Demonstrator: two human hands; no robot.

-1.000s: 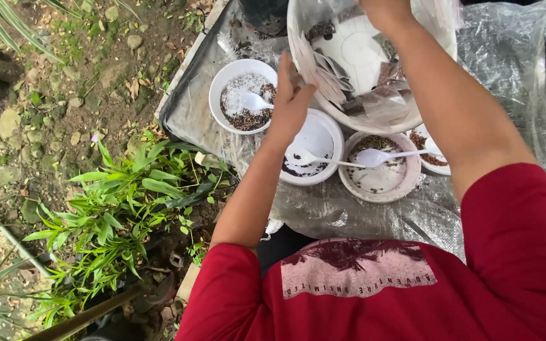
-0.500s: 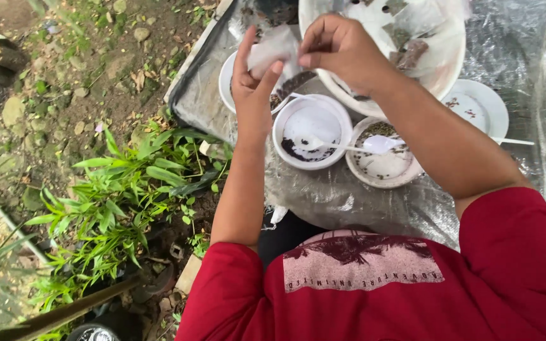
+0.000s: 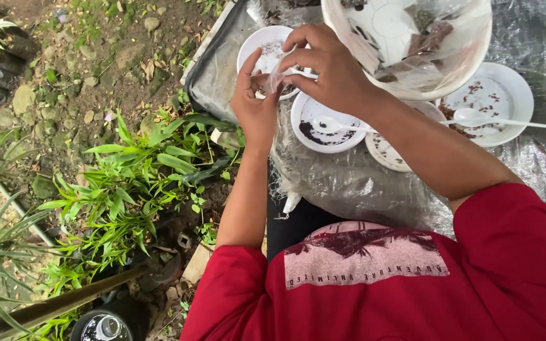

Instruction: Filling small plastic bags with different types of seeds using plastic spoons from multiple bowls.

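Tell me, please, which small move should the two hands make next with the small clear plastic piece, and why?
Probably spread it open: both the left hand and right hand pinch the clear plastic piece, crumpled, above the white bowls.

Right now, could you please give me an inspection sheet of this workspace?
Surface: table under crinkled clear plastic sheeting.
Job's things: small clear plastic piece, pinched between both hands.
Clutter: white bowls with dark residue; white spoon in a plate; large translucent bowl of scraps.
Grippers: left hand and right hand both grip the piece.
Cables: nothing seen.
Surroundings: leafy plants, stony soil.
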